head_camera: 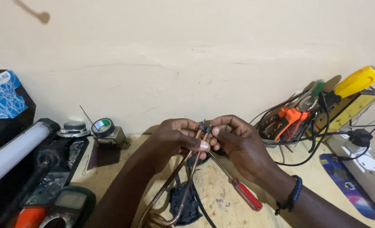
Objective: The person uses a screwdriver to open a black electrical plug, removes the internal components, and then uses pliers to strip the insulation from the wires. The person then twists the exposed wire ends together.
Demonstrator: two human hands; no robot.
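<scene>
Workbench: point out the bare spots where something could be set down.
Bare workbench lies left of the left hand, beside the tape roll. Another patch sits between the red screwdriver and the blue card. The pliers corner is crowded with cables.

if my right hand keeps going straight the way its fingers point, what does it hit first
Your right hand points left, so it would meet the left hand first; their fingertips already pinch the same small black part on the copper wires.
</scene>
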